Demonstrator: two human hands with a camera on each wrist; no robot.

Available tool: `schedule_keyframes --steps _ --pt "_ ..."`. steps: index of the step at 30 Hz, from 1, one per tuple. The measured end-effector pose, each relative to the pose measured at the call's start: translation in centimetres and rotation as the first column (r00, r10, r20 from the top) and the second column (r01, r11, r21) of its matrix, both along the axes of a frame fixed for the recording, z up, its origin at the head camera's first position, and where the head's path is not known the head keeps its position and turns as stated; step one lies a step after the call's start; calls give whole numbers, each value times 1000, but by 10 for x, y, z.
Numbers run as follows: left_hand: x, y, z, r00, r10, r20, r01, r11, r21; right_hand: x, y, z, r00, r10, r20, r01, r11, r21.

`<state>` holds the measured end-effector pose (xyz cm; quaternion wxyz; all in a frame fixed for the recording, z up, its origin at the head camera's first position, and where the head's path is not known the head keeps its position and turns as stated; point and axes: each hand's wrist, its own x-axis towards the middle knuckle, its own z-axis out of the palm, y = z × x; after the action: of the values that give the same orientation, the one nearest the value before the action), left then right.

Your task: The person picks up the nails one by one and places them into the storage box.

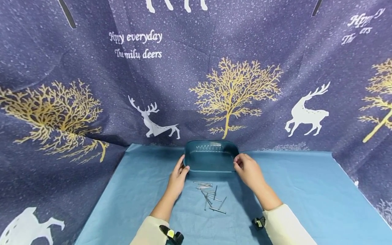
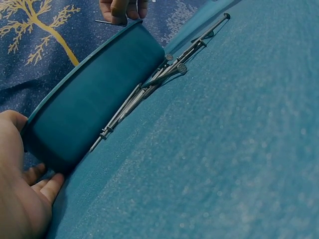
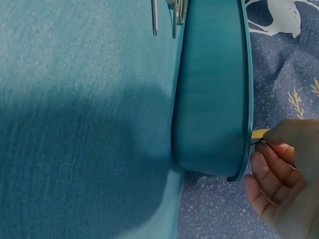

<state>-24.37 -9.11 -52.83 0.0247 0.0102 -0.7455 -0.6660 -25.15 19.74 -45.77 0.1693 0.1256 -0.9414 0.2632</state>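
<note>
A dark teal plastic tray (image 1: 211, 175) stands at the back of the cloth-covered table. My left hand (image 1: 177, 177) grips its left end, and in the left wrist view the thumb lies by the rim with fingers low against the wall. At the opposite end, my right hand (image 1: 250, 173) pinches a nail (image 2: 103, 22) between thumb and fingertips, just over the tray's right rim. Several loose metal nails (image 1: 217, 210) lie in a scattered pile on the cloth in front of the tray, some crossing each other.
Light blue cloth (image 1: 128, 204) covers the table. Right behind the tray hangs a dark blue curtain (image 1: 183, 85) printed with white deer and golden trees. Each wrist carries a small black strapped device (image 1: 259, 223) near the pale sleeve.
</note>
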Motion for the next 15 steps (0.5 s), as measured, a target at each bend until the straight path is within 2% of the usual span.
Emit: schedule_keyframes --steps 15 --pt "-1 0 -2 1000 8 -9 -8 1000 -12 -1 0 -3 1000 -1 -6 1 1000 -18"
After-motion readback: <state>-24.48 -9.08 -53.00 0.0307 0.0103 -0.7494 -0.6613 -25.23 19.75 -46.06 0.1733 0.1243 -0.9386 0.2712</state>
